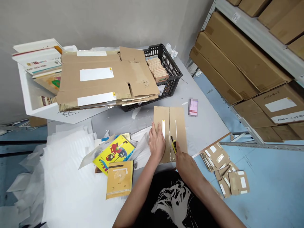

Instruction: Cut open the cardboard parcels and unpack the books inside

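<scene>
A small flat cardboard box (179, 126) lies at the table's front edge, a seam running down its middle. My left hand (157, 142) rests flat on its left panel, fingers stretched out beside a white label. Wrapped round a yellow and black utility knife (174, 145), my right hand (184, 161) keeps the tool's tip close to the seam. Whether the blade touches the cardboard I cannot tell. To the left lie a yellow picture book (115, 152) and an orange-yellow booklet (120, 180), partly over clear plastic wrapping.
Flattened cardboard (99, 84) lies across a white foam box (26, 91) and a black crate (174, 79). White foam sheets (68, 177) cover the table's left side. Cardboard pieces (228, 174) lie on the floor at right, below a shelf of cartons (239, 63).
</scene>
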A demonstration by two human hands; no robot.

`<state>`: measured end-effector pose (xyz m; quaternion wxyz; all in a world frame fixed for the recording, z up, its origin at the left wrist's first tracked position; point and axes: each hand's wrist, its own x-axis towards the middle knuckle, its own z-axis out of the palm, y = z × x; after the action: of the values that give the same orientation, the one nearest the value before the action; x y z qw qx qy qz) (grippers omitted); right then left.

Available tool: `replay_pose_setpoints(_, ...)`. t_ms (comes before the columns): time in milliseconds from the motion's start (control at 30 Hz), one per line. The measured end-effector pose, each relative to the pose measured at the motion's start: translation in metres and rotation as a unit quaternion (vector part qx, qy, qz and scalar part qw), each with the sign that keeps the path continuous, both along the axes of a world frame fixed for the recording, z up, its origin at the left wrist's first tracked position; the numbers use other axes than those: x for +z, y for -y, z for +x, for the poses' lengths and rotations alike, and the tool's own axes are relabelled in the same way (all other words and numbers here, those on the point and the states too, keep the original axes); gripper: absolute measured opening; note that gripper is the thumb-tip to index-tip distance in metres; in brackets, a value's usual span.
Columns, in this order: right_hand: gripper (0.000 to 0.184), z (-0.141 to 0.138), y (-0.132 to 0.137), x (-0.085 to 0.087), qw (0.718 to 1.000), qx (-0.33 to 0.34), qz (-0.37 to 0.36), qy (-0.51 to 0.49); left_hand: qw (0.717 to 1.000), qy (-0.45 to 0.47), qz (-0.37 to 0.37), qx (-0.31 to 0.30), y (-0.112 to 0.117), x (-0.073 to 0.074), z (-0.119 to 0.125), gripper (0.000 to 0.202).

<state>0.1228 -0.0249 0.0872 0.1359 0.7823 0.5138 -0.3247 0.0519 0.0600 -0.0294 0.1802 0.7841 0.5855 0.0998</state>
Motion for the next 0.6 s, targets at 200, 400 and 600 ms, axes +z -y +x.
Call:
replay_pose_setpoints(200,0.061,-0.001,-0.010,-0.006,1.000,0.002,0.003,0.016,1.000,-0.001,-0.008,0.000,0.000,0.000,-0.001,0.053)
replay_pose_setpoints(400,0.067,-0.009,-0.006,-0.007,0.997,0.031,-0.009,0.065,1.000,-0.004,-0.004,-0.002,0.000,-0.002,-0.001,0.055)
replay_pose_setpoints(600,0.066,-0.017,-0.001,-0.012,0.996,0.028,0.004,0.081,1.000,0.004,0.000,-0.006,-0.001,-0.003,-0.001,0.054)
